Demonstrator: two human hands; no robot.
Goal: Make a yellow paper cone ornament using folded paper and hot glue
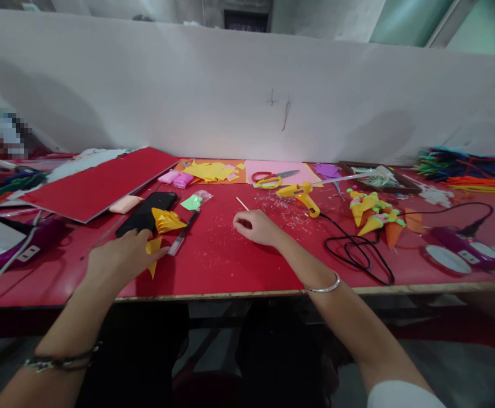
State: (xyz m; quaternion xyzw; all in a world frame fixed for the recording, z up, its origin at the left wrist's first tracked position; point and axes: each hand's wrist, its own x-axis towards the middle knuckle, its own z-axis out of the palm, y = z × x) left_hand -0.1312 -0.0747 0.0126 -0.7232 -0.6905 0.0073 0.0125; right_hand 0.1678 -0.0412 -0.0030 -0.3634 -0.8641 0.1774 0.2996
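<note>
On the left, my left hand (122,258) reaches over the red table (213,272), its fingers at a yellow folded paper piece (154,256); whether it grips the piece is hard to tell. A stack of yellow paper pieces (167,221) lies just beyond, on the edge of a black phone (139,218). Beside them are a pen (183,232) and light green clay (191,202). My right hand (256,226) rests near the table's middle, fingers curled with thumb and forefinger together, close to a thin stick (242,203). What it holds, if anything, is too small to name.
A yellow glue gun (300,197) with a black cord lies right of centre, below scissors (275,178) on pink paper. Yellow cones (372,215) with green and pink clay stand farther right. A purple power strip (468,246) is at right, and a red board (102,184) leans at left.
</note>
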